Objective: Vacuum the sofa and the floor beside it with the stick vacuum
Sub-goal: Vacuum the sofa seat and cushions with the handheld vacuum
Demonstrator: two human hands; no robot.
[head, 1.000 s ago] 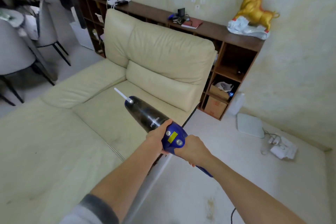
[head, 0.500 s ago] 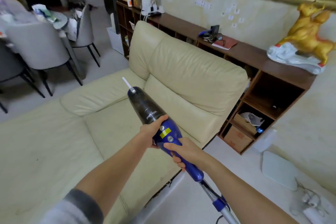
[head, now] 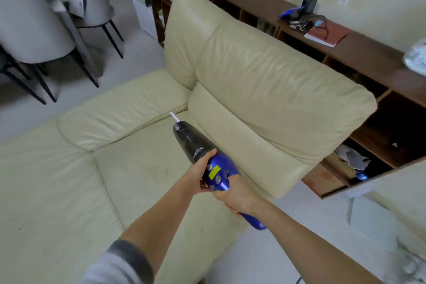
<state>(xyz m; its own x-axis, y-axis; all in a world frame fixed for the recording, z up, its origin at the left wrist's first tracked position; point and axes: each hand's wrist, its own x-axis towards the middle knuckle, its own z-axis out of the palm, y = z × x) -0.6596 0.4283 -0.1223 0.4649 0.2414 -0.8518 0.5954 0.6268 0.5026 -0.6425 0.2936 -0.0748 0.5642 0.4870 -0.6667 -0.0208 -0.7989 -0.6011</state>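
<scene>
A blue stick vacuum (head: pixel 216 175) with a dark dust cup (head: pixel 191 140) and a thin white nozzle (head: pixel 174 117) points over the cream leather sofa (head: pixel 138 168). The nozzle tip hovers near the seam between the seat and the back cushion (head: pixel 265 90). My left hand (head: pixel 199 175) grips the body where the dark cup meets the blue part. My right hand (head: pixel 237 196) grips the blue handle behind the buttons. The pale floor (head: pixel 265 249) beside the sofa shows at the lower right.
A dark wooden shelf unit (head: pixel 359 53) runs behind the sofa, holding a red notebook (head: pixel 327 34) and small items. Grey dining chairs (head: pixel 30 25) and a table stand at the upper left. A white flat object (head: pixel 368 221) lies on the floor at right.
The view has swung right and down. The vacuum has been carried forward over the seat, its nozzle now close to the seat-back seam. Both hands keep their grip.
</scene>
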